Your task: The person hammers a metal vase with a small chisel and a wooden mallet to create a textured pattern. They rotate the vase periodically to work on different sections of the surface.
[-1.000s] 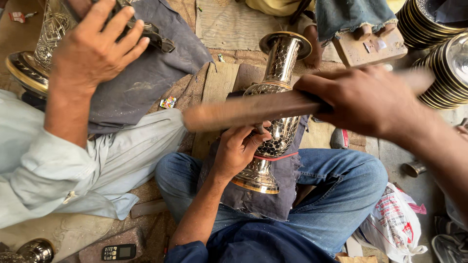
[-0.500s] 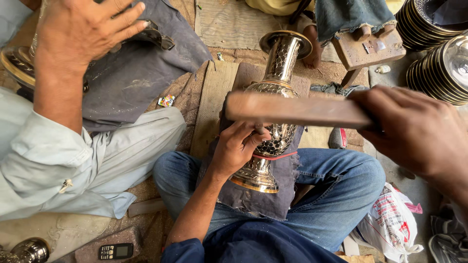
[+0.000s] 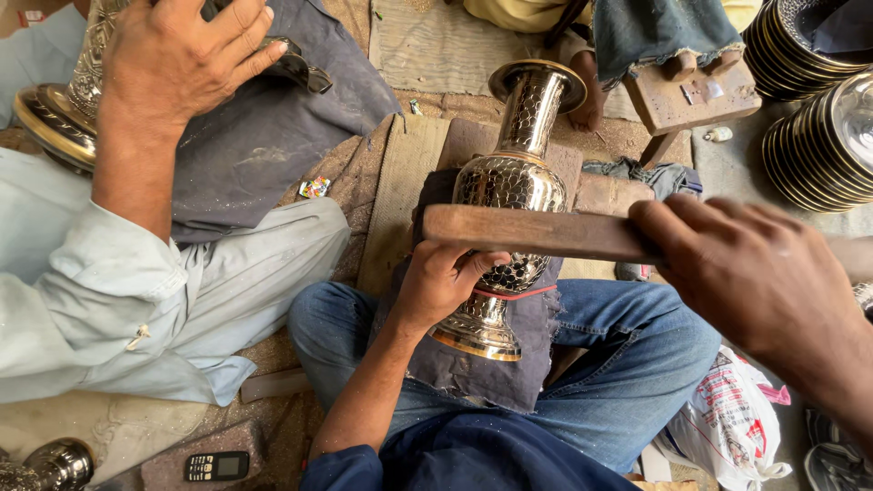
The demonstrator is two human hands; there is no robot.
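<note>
Two hands worked on one metal vase [image 3: 509, 182], which lay tilted across the person's lap on a dark cloth [image 3: 496, 373] over blue jeans, its open mouth pointing away and its gold-rimmed foot toward the body. The left hand [image 3: 441, 282] was cupped around the lower belly of the vase, fingers wrapped against the patterned metal, thumb side touching the underside of a wooden stick [image 3: 536, 232]. The right hand [image 3: 755, 273] was closed around the far end of that stick, holding it level across the belly of the vase. Half a second earlier the stick had stood higher, above the shoulder of the vase, and a second earlier it was a blur in mid-swing; now it had come down to the belly, while the left hand had kept its place. The vase itself had not shifted on the lap. Its mouth showed only dark inside, so what it held, if anything, could not be told. To the left a co-worker's hand [image 3: 182, 64] rested on a grey cloth [image 3: 264, 136] beside another brass piece [image 3: 59, 109]. Stacks of dark metal plates [image 3: 818, 100] stood at the upper right, and a small phone [image 3: 216, 465] lay on the ground near the left knee.
</note>
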